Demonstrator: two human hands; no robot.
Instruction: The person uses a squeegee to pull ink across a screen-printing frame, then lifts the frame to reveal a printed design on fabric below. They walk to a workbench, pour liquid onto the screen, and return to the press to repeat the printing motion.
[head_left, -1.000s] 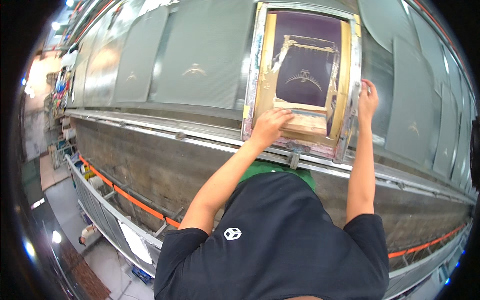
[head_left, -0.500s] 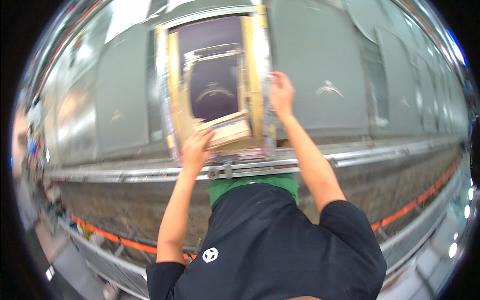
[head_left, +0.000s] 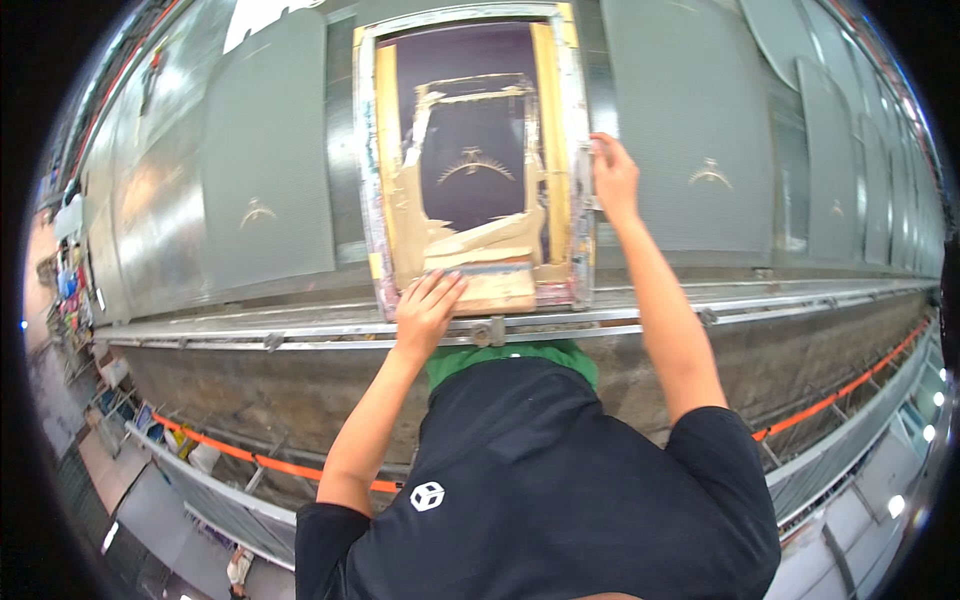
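Note:
A screen-printing frame [head_left: 367, 170] with taped edges rests on the long table in front of me. Its dark purple mesh [head_left: 472, 130] carries a pale arched mark and beige ink. At the frame's near end lies a squeegee [head_left: 503, 291] with a light wooden handle. My left hand [head_left: 428, 312] holds the squeegee by its left end, the fingers over the top. With fingers bent, my right hand [head_left: 615, 178] grips the frame's right rail partway up.
Grey fabric panels with pale arched prints lie left [head_left: 265, 165] and right [head_left: 690, 110] of the frame. A metal rail [head_left: 650, 326] runs along the table's near edge. Behind it stretches an orange strip [head_left: 290, 466]. At the far left is a cluttered area.
My left hand has drawn the squeegee nearer to me, down to the frame's near end, and it now lies less tilted. My right hand stays at the right rail. The whole view has shifted.

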